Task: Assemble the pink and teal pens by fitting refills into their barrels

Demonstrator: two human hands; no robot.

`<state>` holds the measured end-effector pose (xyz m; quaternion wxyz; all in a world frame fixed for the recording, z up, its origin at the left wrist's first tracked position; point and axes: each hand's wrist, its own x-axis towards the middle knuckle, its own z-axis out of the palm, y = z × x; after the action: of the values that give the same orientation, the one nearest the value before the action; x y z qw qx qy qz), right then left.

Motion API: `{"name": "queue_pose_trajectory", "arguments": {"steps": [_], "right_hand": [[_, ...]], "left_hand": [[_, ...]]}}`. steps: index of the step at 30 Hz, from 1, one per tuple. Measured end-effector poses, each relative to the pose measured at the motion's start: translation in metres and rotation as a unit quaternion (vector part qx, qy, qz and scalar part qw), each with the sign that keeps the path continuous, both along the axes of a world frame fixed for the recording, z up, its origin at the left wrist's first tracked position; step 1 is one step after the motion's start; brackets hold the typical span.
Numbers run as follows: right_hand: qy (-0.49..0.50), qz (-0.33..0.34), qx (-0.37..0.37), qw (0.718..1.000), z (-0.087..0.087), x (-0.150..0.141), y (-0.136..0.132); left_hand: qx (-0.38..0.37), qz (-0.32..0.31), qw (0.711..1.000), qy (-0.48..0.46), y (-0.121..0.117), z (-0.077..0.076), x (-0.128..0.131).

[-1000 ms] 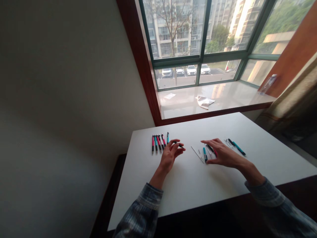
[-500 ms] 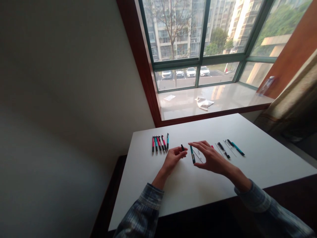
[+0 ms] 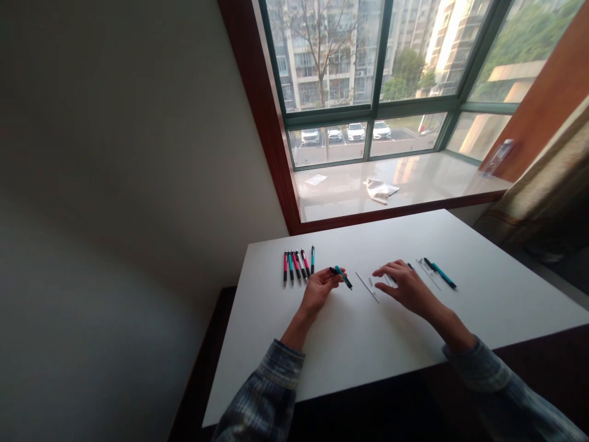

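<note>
Pinched in the fingers of my left hand [image 3: 318,291] are a teal pen barrel [image 3: 343,277] with a dark end and a small black pen part [image 3: 332,270]. My right hand [image 3: 408,287] hovers over the table to the right, fingers apart and curved, with nothing between them. A thin pen refill [image 3: 367,287] lies between the two hands. Close to the right fingertips is a small clear piece [image 3: 370,280], perhaps a spring. Other pen parts are partly hidden under that hand.
Several red, teal and white pens [image 3: 295,266] lie in a row at the table's [image 3: 359,356] back left. A teal barrel [image 3: 444,276], a black part [image 3: 429,264] and another refill [image 3: 427,274] lie at the right. Behind is a windowsill with a crumpled wrapper [image 3: 381,190].
My right hand brought the teal barrel leftward from the loose parts to my left hand, which now holds it with the black part. The right hand then let go and moved back right.
</note>
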<state>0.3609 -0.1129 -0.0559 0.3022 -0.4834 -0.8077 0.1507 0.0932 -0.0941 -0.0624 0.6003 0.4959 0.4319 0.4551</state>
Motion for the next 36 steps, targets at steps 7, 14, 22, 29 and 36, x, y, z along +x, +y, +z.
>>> {"name": "queue_pose_trajectory", "arguments": {"steps": [7,14,22,29,36], "right_hand": [[-0.034,0.028,-0.054,0.998,-0.019,0.002,0.001],[0.141,0.007,-0.087,0.986,0.001,-0.013,0.007],[0.226,0.019,-0.090,0.970,0.020,-0.044,0.021],[0.222,0.011,-0.072,0.972,0.020,-0.055,0.025],[0.192,0.034,-0.040,0.980,0.024,-0.055,0.029]], "left_hand": [[0.011,0.006,1.000,-0.006,-0.001,0.002,0.000],[0.053,0.006,0.997,0.047,0.001,-0.003,0.001],[0.088,-0.003,0.991,0.102,-0.004,0.001,0.002],[0.108,-0.001,0.988,0.110,-0.004,0.004,0.003],[0.129,-0.008,0.983,0.131,-0.004,0.003,0.003]]}}
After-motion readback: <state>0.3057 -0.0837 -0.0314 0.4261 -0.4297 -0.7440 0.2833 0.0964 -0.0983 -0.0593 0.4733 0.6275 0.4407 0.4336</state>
